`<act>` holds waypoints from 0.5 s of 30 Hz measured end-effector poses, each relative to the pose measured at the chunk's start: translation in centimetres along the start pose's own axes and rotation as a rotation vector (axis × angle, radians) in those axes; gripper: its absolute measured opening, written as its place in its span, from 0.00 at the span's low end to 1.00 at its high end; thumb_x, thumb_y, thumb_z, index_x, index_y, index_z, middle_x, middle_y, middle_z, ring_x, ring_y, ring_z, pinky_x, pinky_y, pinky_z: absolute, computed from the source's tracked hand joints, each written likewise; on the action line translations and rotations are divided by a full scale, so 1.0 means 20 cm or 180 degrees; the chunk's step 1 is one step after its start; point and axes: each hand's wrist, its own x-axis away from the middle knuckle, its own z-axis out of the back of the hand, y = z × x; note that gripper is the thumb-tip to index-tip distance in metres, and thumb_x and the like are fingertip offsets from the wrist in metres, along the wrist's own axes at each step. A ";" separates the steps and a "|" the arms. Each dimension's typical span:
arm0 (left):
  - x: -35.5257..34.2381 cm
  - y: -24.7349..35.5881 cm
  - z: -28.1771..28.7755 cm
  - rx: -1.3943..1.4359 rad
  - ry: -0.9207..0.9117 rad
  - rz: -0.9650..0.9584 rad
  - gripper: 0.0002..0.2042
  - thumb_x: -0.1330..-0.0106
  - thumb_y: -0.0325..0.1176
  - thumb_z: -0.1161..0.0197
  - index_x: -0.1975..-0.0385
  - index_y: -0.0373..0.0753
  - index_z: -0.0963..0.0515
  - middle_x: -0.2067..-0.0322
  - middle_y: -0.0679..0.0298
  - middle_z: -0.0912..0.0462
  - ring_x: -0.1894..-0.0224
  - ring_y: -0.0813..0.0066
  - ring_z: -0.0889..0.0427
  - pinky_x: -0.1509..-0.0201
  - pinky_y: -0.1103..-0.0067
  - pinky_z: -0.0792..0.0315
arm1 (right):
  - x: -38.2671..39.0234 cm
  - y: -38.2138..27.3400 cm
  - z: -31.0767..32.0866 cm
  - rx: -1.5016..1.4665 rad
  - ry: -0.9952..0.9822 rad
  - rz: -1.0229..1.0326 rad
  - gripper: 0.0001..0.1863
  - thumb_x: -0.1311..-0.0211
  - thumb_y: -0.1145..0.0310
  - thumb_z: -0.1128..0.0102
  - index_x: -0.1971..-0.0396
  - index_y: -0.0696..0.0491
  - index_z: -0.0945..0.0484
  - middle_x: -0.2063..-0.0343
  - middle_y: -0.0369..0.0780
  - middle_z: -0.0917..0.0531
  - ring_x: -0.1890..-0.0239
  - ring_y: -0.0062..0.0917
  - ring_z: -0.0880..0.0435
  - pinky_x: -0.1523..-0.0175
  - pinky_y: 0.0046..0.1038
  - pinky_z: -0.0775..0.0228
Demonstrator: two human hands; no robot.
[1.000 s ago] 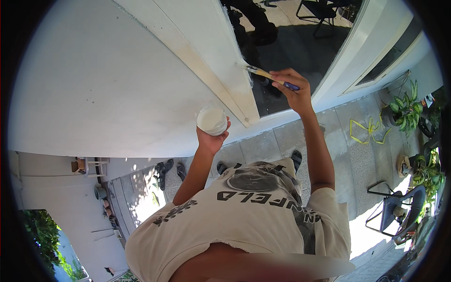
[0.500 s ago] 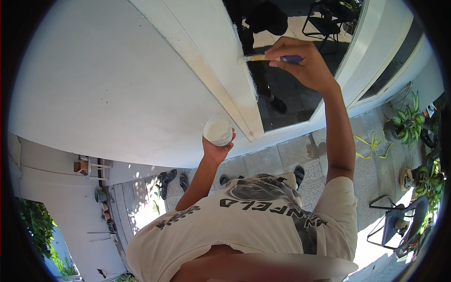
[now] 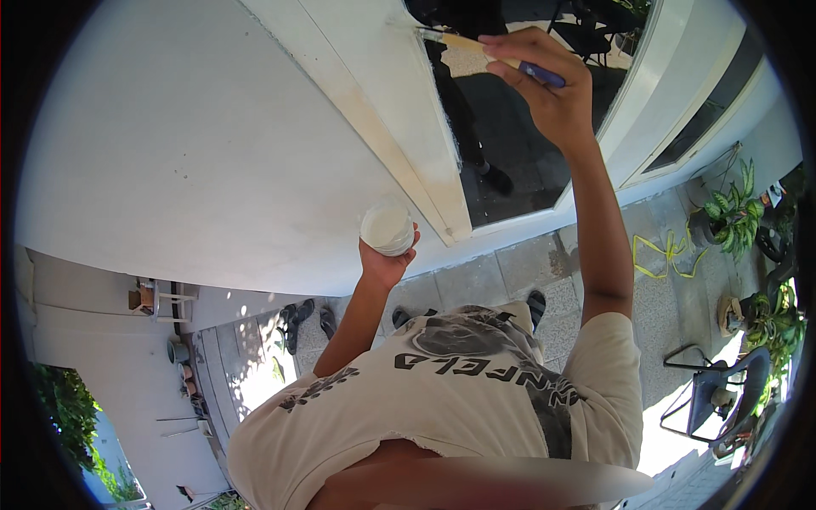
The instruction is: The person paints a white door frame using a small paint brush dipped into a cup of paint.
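Observation:
My right hand (image 3: 544, 81) is closed round the handle of a paintbrush (image 3: 472, 44), pale wood with a dark blue end. Its bristles point left and meet the inner edge of the white window frame (image 3: 399, 93), beside the dark glass pane (image 3: 510, 161). Low in front of my body, my left hand (image 3: 389, 262) grips a tub of white paint (image 3: 388, 228) from beneath and the side, its open top facing up. The frame's lower strip shows a yellowish, thinly covered band next to the white wall (image 3: 195, 153).
Paving slabs (image 3: 480, 272) run along the wall's foot. A yellow strap (image 3: 667, 255) lies to the right, near a potted plant (image 3: 735, 208). A black chair (image 3: 714, 395) stands at lower right. Sandals (image 3: 295, 325) sit on the floor at left.
My right hand and the brush have moved up along the frame's edge, and the brush has tilted, handle end lower. My left hand still holds the tub, slightly shifted in view.

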 end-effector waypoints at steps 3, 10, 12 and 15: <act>0.00 -0.01 0.02 0.0052 0.0052 0.0086 0.28 0.33 0.60 0.50 0.45 0.43 0.24 0.52 0.50 0.18 0.52 0.54 0.17 0.65 0.71 0.19 | 0.24 0.00 -0.07 -0.0220 0.0074 -0.0673 0.11 0.44 0.81 0.30 0.60 0.55 0.13 0.59 0.40 0.13 0.53 0.28 0.13 0.51 0.23 0.23; -0.01 -0.03 0.06 0.0030 0.0124 0.0159 0.28 0.34 0.60 0.49 0.45 0.44 0.24 0.52 0.51 0.18 0.52 0.54 0.17 0.65 0.71 0.19 | 0.84 0.09 -0.20 -0.0522 0.0169 -0.1677 0.11 0.45 0.81 0.29 0.61 0.55 0.12 0.60 0.40 0.13 0.54 0.27 0.13 0.51 0.24 0.23; 0.00 -0.04 0.05 0.0032 0.0162 0.0179 0.28 0.34 0.60 0.49 0.45 0.44 0.23 0.52 0.51 0.18 0.52 0.54 0.17 0.65 0.71 0.19 | 0.99 0.11 -0.22 -0.0614 0.0141 -0.2087 0.11 0.45 0.82 0.28 0.61 0.56 0.12 0.59 0.39 0.14 0.55 0.26 0.13 0.51 0.24 0.24; -0.01 -0.03 0.03 -0.0123 0.0322 0.0183 0.31 0.32 0.63 0.56 0.45 0.44 0.24 0.54 0.52 0.16 0.54 0.57 0.16 0.66 0.74 0.25 | 1.17 0.17 -0.25 -0.0706 0.0076 -0.2473 0.10 0.44 0.82 0.29 0.62 0.58 0.13 0.59 0.39 0.14 0.57 0.25 0.14 0.51 0.23 0.24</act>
